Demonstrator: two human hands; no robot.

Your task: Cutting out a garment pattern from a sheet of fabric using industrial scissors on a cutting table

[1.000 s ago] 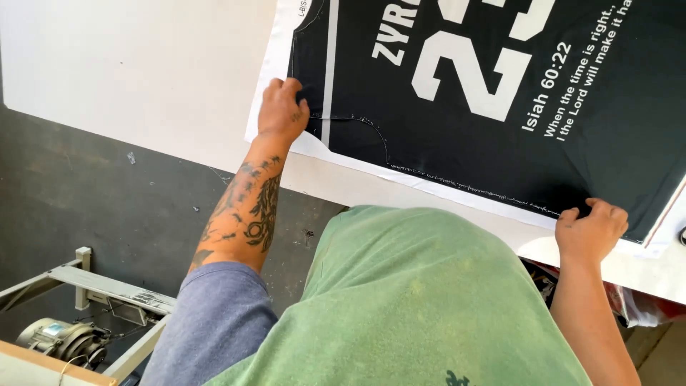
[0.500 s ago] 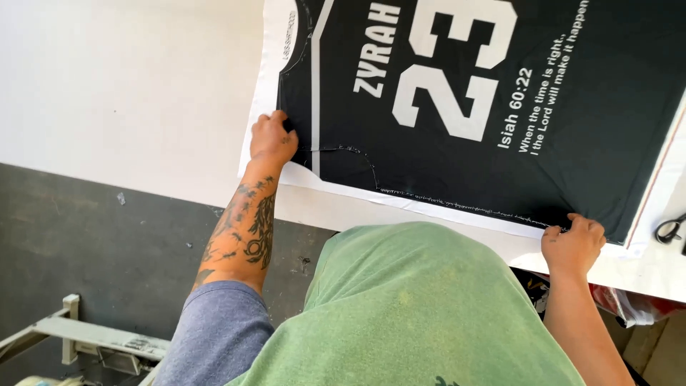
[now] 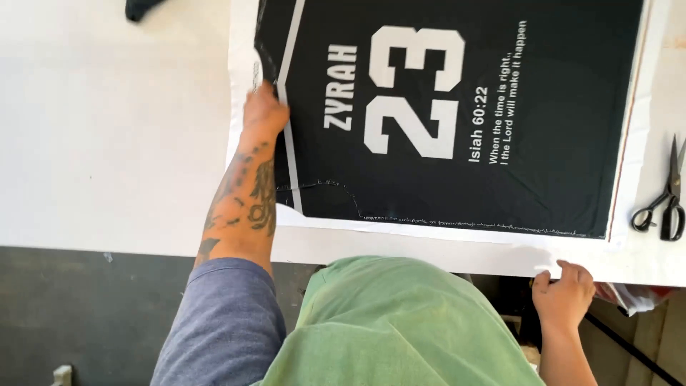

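Note:
A black jersey panel (image 3: 543, 143) with white printed letters and large numerals lies flat on a white paper sheet (image 3: 429, 239) on the table. My left hand (image 3: 263, 111) reaches forward along the panel's left side, fingers closed on its edge beside a white stripe. My right hand (image 3: 564, 286) is at the near edge, off the black cloth, its fingers curled over the border of the white sheet. A loose stitched thread line runs along the panel's near hem.
Black-handled scissors (image 3: 664, 200) lie on the table at the right, past the paper's edge. A dark scrap of cloth (image 3: 143, 7) sits at the far left. The white table (image 3: 107, 143) stretches leftward, with dark floor (image 3: 71, 314) below its near edge.
My left hand slid from the panel's near-left corner farther up its left edge. My right hand left the panel's near-right corner and now sits on the paper's near edge.

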